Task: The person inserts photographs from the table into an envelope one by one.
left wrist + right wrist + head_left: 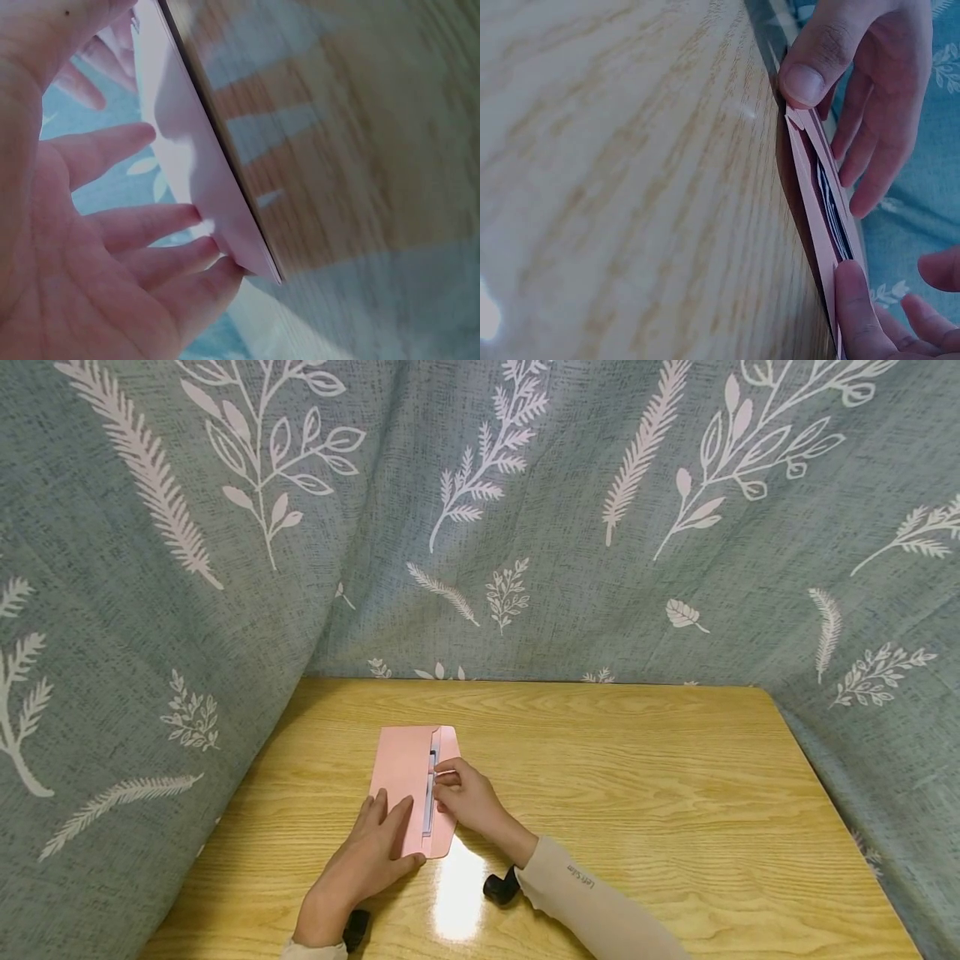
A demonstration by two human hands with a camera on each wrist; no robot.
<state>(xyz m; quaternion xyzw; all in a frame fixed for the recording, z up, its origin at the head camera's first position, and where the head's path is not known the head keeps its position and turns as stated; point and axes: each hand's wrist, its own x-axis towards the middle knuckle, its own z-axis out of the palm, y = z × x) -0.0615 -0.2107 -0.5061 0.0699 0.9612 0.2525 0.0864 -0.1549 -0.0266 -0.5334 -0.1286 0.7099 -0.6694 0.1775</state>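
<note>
A pink envelope (pixel 401 756) lies on the table with its flap (pixel 448 745) folded out to the right. Several thin paper-like pieces (pixel 428 814) show in its long opening, layered with dark edges in the right wrist view; their kind is unclear. My left hand (pixel 363 856) rests on the envelope's near left part, fingers spread and thumb at the near edge. At the opening is my right hand (pixel 474 797), its fingers bent loosely. One fingertip (pixel 850 281) touches the opening's edge in the right wrist view, while other fingers stand apart from it.
The wood-grain table (pixel 637 802) extends to the right of the envelope. A blue-grey leaf-patterned curtain (pixel 562 585) hangs behind and along the sides. Black devices (pixel 501 887) sit at both wrists. Bright glare falls on the tabletop near the envelope.
</note>
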